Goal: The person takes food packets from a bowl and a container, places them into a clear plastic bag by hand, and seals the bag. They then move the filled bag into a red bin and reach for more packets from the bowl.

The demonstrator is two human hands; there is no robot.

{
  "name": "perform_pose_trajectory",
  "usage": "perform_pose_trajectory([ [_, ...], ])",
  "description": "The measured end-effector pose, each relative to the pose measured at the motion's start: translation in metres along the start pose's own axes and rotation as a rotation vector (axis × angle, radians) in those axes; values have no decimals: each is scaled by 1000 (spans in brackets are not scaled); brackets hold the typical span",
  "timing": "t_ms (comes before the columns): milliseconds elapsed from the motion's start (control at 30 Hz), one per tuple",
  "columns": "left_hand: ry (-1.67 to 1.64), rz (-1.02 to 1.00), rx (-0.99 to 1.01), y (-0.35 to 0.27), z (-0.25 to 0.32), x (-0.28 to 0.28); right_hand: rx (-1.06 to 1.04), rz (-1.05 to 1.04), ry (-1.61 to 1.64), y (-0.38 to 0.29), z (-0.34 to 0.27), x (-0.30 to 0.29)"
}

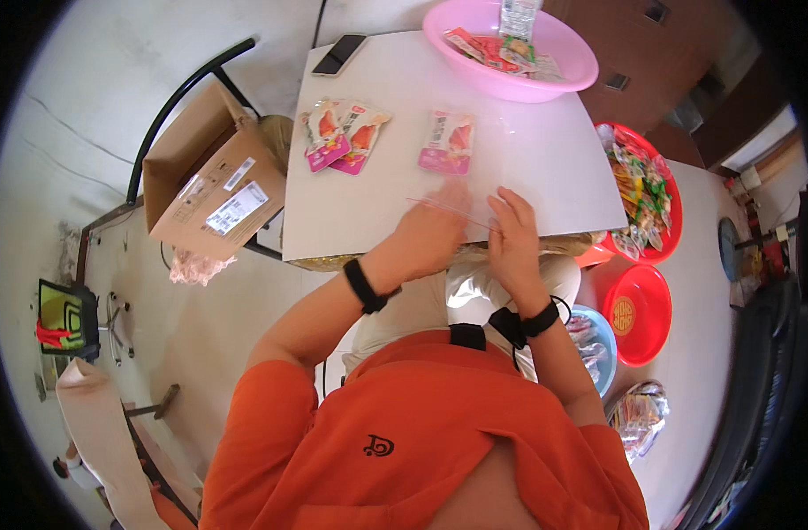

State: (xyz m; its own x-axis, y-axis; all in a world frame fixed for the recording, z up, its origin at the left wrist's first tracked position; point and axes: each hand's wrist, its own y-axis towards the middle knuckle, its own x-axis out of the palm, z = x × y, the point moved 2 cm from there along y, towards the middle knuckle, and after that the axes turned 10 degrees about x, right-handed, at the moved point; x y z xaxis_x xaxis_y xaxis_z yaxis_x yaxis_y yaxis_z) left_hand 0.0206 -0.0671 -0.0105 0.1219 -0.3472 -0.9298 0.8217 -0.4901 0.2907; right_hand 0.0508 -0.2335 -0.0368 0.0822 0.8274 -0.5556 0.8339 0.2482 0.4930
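A clear plastic bag (510, 159) with a thin red line along its opening lies on the white table (364, 218) in front of me. My left hand (433, 228) is at the opening, its fingertips blurred and seen through the film. My right hand (513, 232) pinches the bag's edge at the right end of the red line. Just beyond my left fingers lies a white-and-pink snack packet (447, 142); whether it is inside the bag or under it, I cannot tell. Two similar overlapping snack packets (344, 136) lie to the left.
A pink basin (457, 69) holding packets stands at the table's far right, and a phone (339, 55) lies far left. An open cardboard box (211, 179) is left of the table. On the right are a filled red basin (675, 218), another red basin (652, 324) and a blue basin (606, 344).
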Motion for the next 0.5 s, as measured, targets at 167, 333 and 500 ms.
perform_pose_trajectory([
  [167, -63, 161, -181, -47, -7, -57, 60, 31, -57, -5, -2, -8],
  [333, 497, 482, -576, -85, -139, -82, 233, -85, 59, -8, -7, -8],
  [500, 261, 174, -1010, -74, -185, -80, 176, -69, 82, -9, -12, -11],
])
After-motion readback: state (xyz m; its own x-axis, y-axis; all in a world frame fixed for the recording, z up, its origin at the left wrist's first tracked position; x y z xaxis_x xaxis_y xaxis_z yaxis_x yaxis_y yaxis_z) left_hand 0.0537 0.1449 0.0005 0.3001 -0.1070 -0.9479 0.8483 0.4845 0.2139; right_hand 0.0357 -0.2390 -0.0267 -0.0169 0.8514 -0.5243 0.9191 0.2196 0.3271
